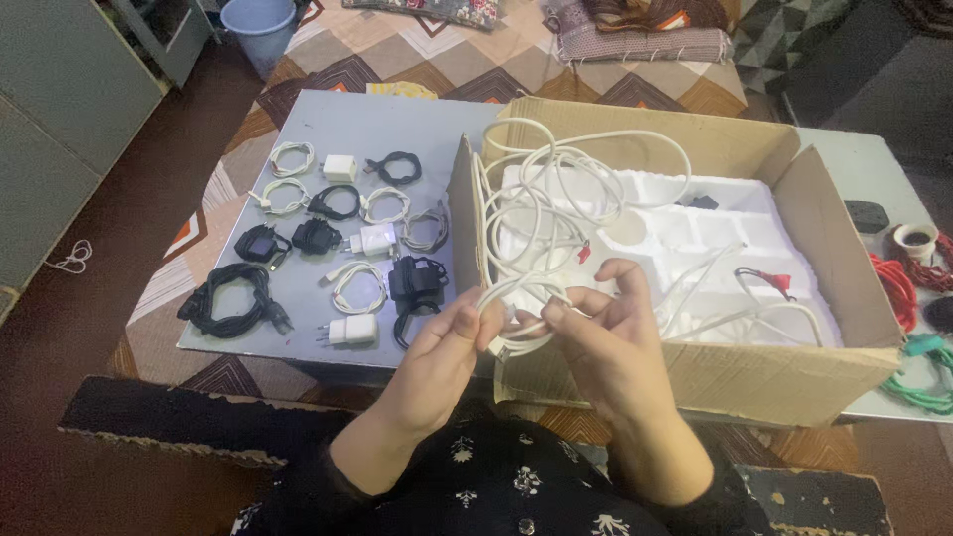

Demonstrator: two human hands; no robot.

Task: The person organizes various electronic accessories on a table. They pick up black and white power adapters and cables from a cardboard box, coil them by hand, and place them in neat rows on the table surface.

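White cable (536, 213), pinched between both hands (526, 342) — over box (695, 372)

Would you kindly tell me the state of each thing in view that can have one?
Cardboard box: open, flaps up.
White cable: tangled, loops draped over the box wall, pinched in both hands.
Left hand: fingers closed on the white cable.
Right hand: fingers closed on the white cable.
Black power cord: coiled, on the grey board.
White charger: unplugged, lying flat.
Blue bucket: upright.
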